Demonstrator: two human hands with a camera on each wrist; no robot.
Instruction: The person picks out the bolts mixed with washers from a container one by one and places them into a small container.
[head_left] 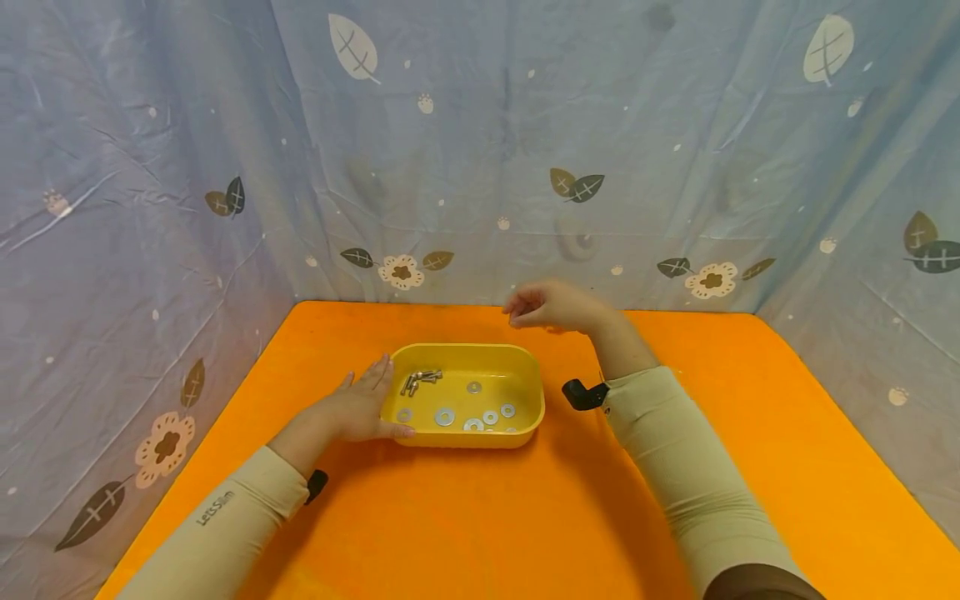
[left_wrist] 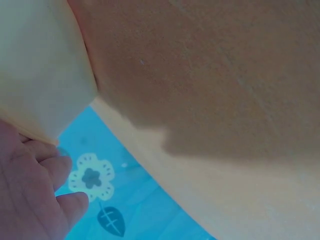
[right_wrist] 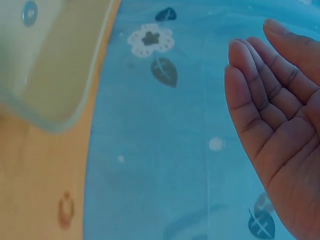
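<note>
Yellow tray (head_left: pixel 525 379) sits on orange table (head_left: pixel 465 517), roughly centre, a bit toward the far side. Tray is shallow, rounded corners.

Left hand (head_left: pixel 360 408) rests flat against tray's left wall, fingers straight and together, thumb (head_left: pixel 396 431) along the near-left corner, touching it. Nothing gripped, just pressing on the side. Left wrist view is mostly blur: tray wall (left_wrist: pixel 40 75) close up, fingertips (left_wrist: pixel 70 202) beside it, table surface (left_wrist: pixel 225 100) filling the rest.

Right hand (head_left: pixel 551 304) hovers above the table just behind the tray's far-right corner, not touching the tray. Fingers loosely bent in head view; right wrist view shows the palm (right_wrist: pixel 280 130) open with fingers straight and relaxed, holding nothing. Tray corner (right_wrist: pixel 55 75) shows at left of that view with one washer (right_wrist: pixel 29 12) inside.

In tray: small cluster of bolts (head_left: pixel 422 380) at far left, touching each other. Washers (head_left: pixel 445 417) spread along the near half, one more washer near centre. Washers lie flat, mostly apart.

Both arms in beige sleeves (head_left: pixel 675 467); black strap (head_left: pixel 583 394) at right wrist. Blue leaf-and-flower curtain (head_left: pixel 480 150) backs the table on three sides.
</note>
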